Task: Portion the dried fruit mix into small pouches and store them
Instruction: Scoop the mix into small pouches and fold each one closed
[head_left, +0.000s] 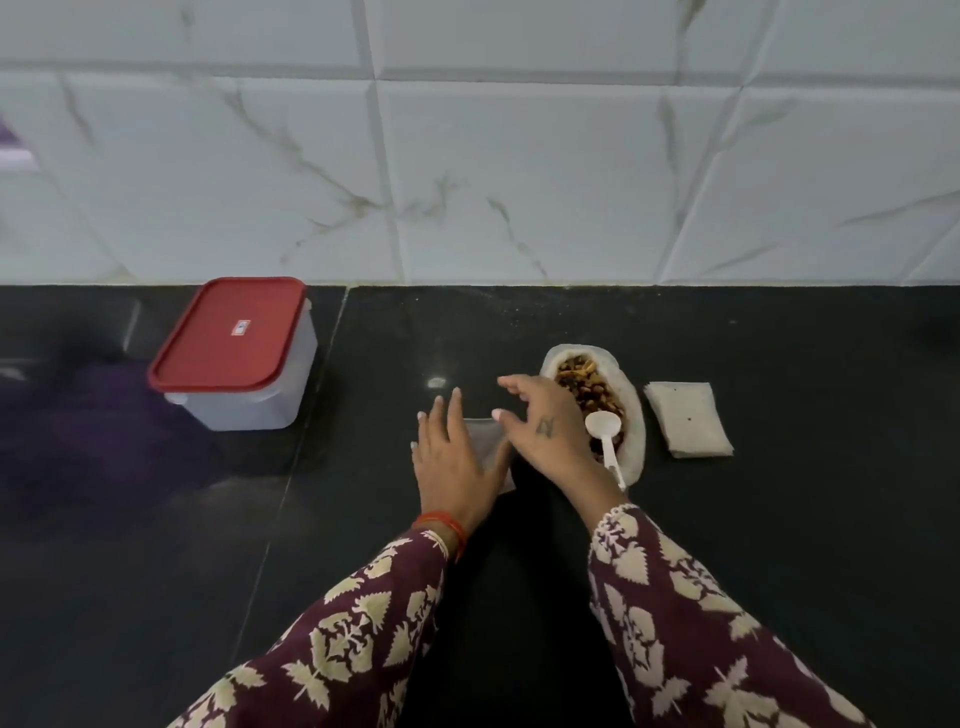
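Head view: one frame is covering the whole worktop.
Left hand: fingers are lying straight and flat, pressing on a small clear pouch; nothing is being gripped.
Right hand: fingers are spreading loosely, apart, reaching over the pouch's far edge; whether the fingertips are touching it cannot be told.
Small clear pouch: lying flat on the black countertop, between the two hands and mostly hidden by them; whether it is filled or sealed cannot be told.
Dried fruit mix: sitting in an open white bag, just beside the right hand.
White plastic spoon: resting in the bag, bowl upward, handle projecting over the near rim.
Stack of empty pouches: lying flat, just right of the bag.
Storage box with red lid: standing well apart to the left, lid on.
Risk, spoon: the right wrist is passing close to the handle; a knock would likely be flicking mix onto the worktop.
Risk, bag: its soft walls are giving little support; a nudge could be tipping it.
Risk, pouch: thin film on polished stone is likely sliding under pressure; an unsealed mouth would be letting contents escape.
Materials: glossy dark stone with a seam; marbled white wall tiles; translucent rigid box, rounded corners; limp film; lumpy brown and amber mix.
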